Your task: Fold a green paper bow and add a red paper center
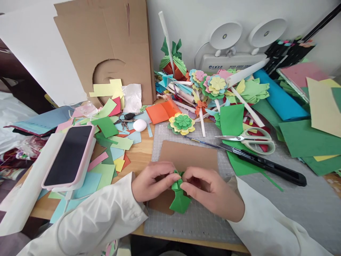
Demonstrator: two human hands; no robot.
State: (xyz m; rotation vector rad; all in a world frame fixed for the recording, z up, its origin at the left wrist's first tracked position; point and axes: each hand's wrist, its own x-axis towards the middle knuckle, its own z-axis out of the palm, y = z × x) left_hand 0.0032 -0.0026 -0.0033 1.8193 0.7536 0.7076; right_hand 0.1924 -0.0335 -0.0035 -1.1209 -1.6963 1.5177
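Observation:
My left hand [153,183] and my right hand [210,190] meet over the grey cutting mat [202,224], both pinching a folded green paper piece [179,197]. Its top is gripped between the fingertips of both hands, and its lower part hangs out below them. Under the hands lies a brown cardboard piece [188,154]. Both wrists wear white sleeves.
Scissors [250,140] and a black utility knife [266,164] lie right of the cardboard, with a thin pen [202,142] beside them. A phone in a pink case [69,155] rests at left among paper scraps. Finished paper flowers [182,123], paper rolls and coloured sheets crowd the back; cardboard panels [106,39] lean against the wall.

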